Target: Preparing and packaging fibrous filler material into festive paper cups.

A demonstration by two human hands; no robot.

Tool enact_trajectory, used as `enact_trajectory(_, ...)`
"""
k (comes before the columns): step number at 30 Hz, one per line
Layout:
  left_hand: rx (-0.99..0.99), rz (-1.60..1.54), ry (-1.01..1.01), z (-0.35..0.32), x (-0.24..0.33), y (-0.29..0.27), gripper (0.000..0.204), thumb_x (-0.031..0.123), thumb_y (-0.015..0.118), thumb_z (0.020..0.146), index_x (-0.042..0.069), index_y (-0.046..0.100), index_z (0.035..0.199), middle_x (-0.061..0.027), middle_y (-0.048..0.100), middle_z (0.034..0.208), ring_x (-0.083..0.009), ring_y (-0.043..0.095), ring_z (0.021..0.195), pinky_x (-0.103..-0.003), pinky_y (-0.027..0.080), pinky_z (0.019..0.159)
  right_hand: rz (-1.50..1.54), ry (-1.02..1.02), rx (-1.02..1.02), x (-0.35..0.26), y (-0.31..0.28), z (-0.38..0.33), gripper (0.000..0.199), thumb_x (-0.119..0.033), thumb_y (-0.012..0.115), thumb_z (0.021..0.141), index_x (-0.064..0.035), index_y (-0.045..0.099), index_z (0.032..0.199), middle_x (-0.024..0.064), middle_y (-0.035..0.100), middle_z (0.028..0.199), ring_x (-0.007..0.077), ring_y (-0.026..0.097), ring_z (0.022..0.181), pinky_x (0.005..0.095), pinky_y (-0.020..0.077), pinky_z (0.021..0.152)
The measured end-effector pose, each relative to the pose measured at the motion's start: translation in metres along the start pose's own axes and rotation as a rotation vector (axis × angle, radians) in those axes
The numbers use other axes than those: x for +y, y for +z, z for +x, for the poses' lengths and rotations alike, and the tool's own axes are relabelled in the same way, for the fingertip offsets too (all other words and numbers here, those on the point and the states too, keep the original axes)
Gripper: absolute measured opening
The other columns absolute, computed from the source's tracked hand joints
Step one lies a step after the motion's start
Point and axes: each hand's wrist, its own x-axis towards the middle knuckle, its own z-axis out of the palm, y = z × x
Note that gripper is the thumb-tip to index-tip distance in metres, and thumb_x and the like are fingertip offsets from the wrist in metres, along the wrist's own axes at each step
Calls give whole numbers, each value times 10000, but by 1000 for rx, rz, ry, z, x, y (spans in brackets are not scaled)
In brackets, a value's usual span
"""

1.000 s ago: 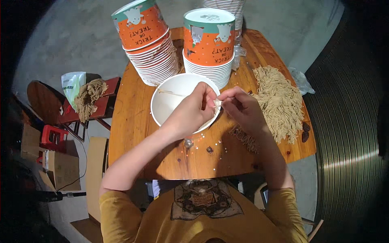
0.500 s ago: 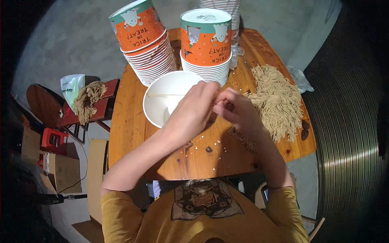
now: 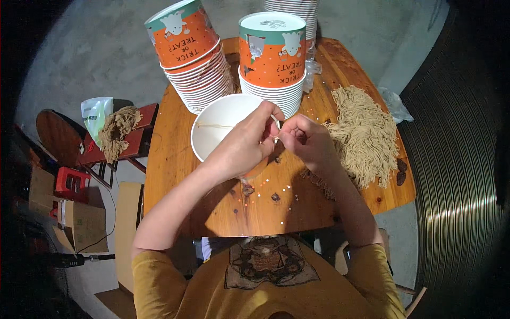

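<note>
Since a second ago the white paper bucket (image 3: 223, 125) has slid left and both hands have drawn closer at its right rim. The left hand (image 3: 244, 146) and right hand (image 3: 305, 141) pinch a thin tan cord (image 3: 212, 126) strung across the bucket, fingers closed narrow on its end. The bucket sits on the wooden surface (image 3: 175, 159), before two orange stacks (image 3: 272, 58). The cord could slip free if the pinch loosens.

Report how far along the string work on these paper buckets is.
Done: a tan string already spans the open white paper bucket. In hand: the left hand and right hand pinch at its right rim; whether either grip has the string is unclear. Left: two stacks of orange paper buckets and a pile of tan strings on the round wooden table.
</note>
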Motion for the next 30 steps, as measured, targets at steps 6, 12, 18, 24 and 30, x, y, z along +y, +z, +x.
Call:
enact_trajectory(6,38,50,-54,3,-6,1,297,13,614,786,37,513,1064,-64,514,907,-156,526,817,-278,451,758,104,84,-23,-2,2,2,87,-95,605,867,-26,557,845,-58,467,694,17,382,593,194,337,533)
enact_trajectory(12,39,86,-133,5,-7,0,141,79,644,779,20,558,874,-81,475,898,-162,504,782,-293,441,740,74,10,-6,1,3,3,125,-107,625,865,0,561,853,17,556,705,51,488,591,232,429,541)
enact_trajectory(18,54,118,-82,3,-10,-2,127,81,643,776,26,546,835,-83,463,894,-185,499,822,-301,434,750,78,36,-10,-4,2,0,80,-78,620,865,-24,565,847,-51,488,713,14,394,613,189,344,545)
enact_trajectory(24,102,137,-2,1,-11,1,118,69,632,775,28,552,851,-96,466,910,-214,504,862,-311,437,761,-19,-59,22,2,3,-2,66,-55,624,851,-29,563,850,-41,486,707,14,403,596,191,353,537)
enact_trajectory(30,165,153,-6,-4,-12,1,146,51,586,799,1,570,935,-132,481,899,-245,544,783,-335,463,719,-9,-43,28,5,5,-2,130,-86,655,825,-32,546,870,58,555,738,110,537,601,259,458,569)
